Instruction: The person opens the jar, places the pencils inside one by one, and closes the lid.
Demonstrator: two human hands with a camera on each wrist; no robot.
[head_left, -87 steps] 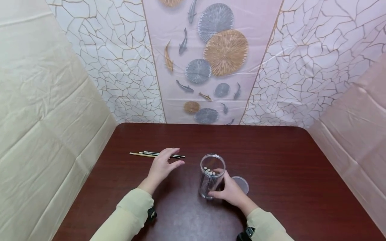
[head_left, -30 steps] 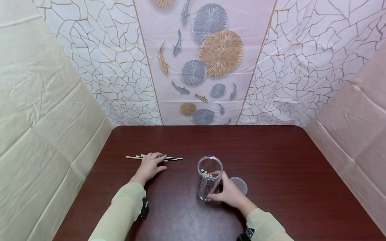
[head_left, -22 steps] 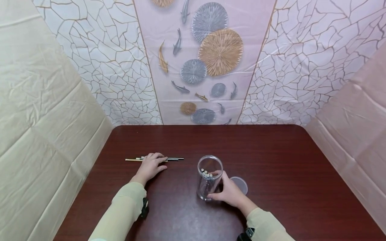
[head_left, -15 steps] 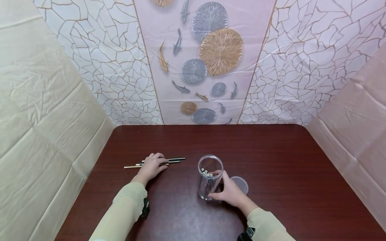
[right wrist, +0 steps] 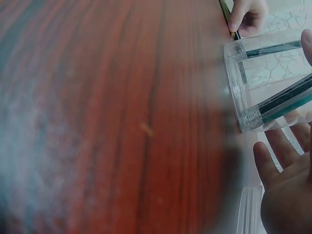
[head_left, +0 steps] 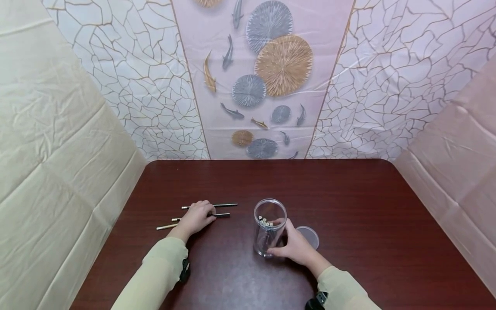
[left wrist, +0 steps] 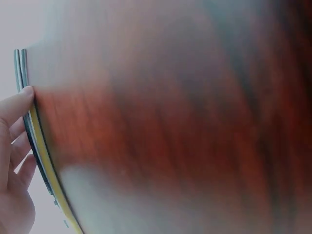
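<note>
My left hand (head_left: pixel 195 218) is over the pencils at the left of the table, thumb and fingers pinching a black pencil (head_left: pixel 222 215) and a yellow pencil (head_left: pixel 165 227). In the left wrist view the thumb presses on the yellow pencil (left wrist: pixel 46 156) from the near side, fingers curling behind. Just beyond the fingers lies another black pencil (head_left: pixel 225 205). My right hand (head_left: pixel 296 245) grips a clear jar (head_left: pixel 265 247) low on its right side, thumb in front. The jar stands upright, open at the top, with several dark, white-ended pencils (head_left: pixel 265 222) leaning inside.
A round clear lid (head_left: pixel 310 237) lies on the dark red-brown table (head_left: pixel 348 202), just right of the jar and behind my right hand. Patterned cloth (head_left: pixel 252 90) hangs past the table's far edge, and pale cloth walls flank both sides.
My left hand came down from above onto the pencils and its fingers curled. The yellow pencil and one black pencil slid toward me, apart from the far black one. The right hand kept the jar in place.
</note>
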